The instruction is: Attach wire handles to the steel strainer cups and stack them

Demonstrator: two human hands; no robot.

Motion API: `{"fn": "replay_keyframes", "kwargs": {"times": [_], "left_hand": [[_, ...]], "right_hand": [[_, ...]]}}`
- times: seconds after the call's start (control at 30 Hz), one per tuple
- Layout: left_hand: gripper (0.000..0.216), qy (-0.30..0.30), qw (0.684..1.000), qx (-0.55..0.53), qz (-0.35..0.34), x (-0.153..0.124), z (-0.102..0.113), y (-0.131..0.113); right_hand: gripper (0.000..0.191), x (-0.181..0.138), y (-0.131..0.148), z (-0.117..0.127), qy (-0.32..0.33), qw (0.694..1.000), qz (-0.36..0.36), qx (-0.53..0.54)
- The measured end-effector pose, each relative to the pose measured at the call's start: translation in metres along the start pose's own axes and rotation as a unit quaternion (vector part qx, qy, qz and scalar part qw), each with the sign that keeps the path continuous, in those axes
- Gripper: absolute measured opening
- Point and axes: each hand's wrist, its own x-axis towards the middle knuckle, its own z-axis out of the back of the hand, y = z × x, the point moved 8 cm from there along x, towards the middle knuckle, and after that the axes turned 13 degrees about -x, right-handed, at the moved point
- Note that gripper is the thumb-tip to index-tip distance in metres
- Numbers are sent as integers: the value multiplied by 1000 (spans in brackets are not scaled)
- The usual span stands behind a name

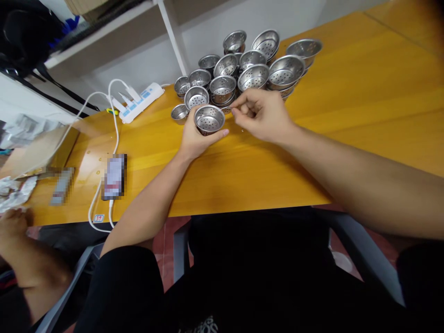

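A perforated metal filter basket [209, 119] rests in my left hand [196, 138], its holed inside facing up and my thumb along its near side. Close by on the right, the thumb and index finger of my right hand [263, 113] are pinched together near the basket's rim. A thin, pale sliver shows at those fingertips, too small to name. Just beyond both hands stand several more perforated metal baskets [253, 77] in different sizes, some stacked in one another.
A white power strip [142, 102] with plugged-in cables lies at the back left of the wooden table [145, 143]. Left of my forearm is a charging phone [114, 176]. Further left are a cardboard box [65, 148], another blurred device [62, 186] and another person's arm [38, 259].
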Motion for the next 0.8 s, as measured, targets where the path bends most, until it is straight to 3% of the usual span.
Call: {"fn": "replay_keyframes", "kwargs": {"times": [0.27, 0.67, 0.8], "left_hand": [[94, 40, 999, 7, 9, -1, -20, -15], [107, 49, 999, -1, -2, -3, -23, -12], [107, 51, 999, 0, 10, -2, -25, -10]], "right_hand": [[41, 0, 9, -2, 10, 998, -5, -58], [54, 0, -1, -13, 9, 999, -39, -13], [43, 0, -1, -13, -4, 999, -36, 19]]}}
